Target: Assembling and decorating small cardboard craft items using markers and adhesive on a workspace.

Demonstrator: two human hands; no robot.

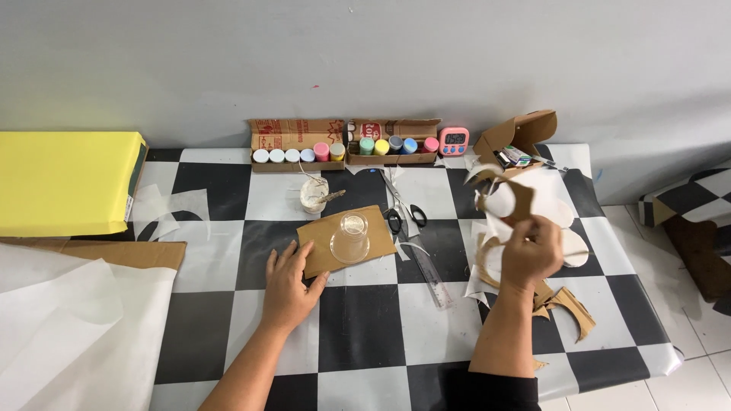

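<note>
My left hand (288,286) lies flat on the checkered table, its fingers touching the lower left edge of a brown cardboard piece (320,247). A clear plastic cup (351,237) stands upside down on that cardboard. My right hand (530,251) is raised over the right side of the table and grips a cut cardboard and white paper scrap (502,199). More cardboard offcuts (567,302) and white paper cutouts (575,247) lie under and around that hand.
Scissors (403,217) and a steel ruler (430,272) lie right of the cardboard. Two boxes of paint pots (343,148), a pink timer (454,140), an open cardboard box (518,141) and a glue cup with stick (314,194) stand at the back. A yellow box (65,181) sits left.
</note>
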